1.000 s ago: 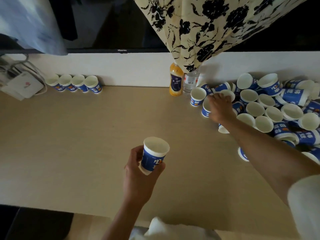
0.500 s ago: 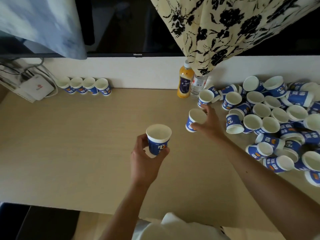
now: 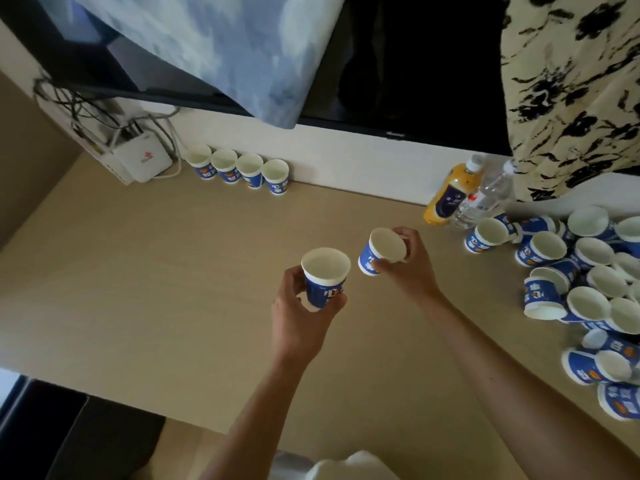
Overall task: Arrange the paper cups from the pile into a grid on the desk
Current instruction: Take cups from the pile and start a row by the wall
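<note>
The pale worktop fills most of the scene, with a dark screen on the wall behind it. The pile of blue-and-white paper cups sprawls over its right end, some upright, some tipped over. A row of four cups stands against the back wall on the left, beside a white box. Over the middle, the left hand grips one cup upright by its side. The right hand holds a second cup, tilted, just beside it. An orange bottle and a clear bottle stand near the pile.
</note>
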`<state>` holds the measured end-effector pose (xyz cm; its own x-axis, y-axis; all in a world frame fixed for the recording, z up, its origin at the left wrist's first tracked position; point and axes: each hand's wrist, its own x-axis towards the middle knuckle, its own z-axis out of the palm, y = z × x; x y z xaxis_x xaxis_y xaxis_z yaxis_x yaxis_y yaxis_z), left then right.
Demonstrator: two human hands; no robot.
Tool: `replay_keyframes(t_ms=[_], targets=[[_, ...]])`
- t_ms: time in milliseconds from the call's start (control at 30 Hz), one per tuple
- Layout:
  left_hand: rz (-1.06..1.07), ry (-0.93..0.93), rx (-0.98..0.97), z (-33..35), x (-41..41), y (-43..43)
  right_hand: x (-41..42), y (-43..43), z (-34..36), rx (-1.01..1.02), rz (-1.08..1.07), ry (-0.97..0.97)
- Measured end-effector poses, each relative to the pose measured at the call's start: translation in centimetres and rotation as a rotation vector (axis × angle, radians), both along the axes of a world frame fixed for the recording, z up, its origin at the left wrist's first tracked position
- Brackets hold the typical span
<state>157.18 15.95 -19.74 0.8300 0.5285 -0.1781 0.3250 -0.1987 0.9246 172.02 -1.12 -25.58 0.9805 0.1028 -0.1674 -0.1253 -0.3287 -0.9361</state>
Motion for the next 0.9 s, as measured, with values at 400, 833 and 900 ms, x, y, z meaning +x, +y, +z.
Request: replay_keyframes(t_ms=[400, 833, 900], targets=[[0.074, 0.023, -0.049, -2.7, 1.9, 12.5, 5.3, 14.6, -1.9, -0.045, -0.037, -0.012], [0.007, -0.024, -0.029, -6.5, 2.3, 18.3, 12.6, 22.3, -7.4, -0.161, -0.144, -0.094], [-0.01, -0.029, -0.021, -7.1, 2.0, 18.8, 13.7, 23.0, -8.3, -0.189, -0.145, -0.109]])
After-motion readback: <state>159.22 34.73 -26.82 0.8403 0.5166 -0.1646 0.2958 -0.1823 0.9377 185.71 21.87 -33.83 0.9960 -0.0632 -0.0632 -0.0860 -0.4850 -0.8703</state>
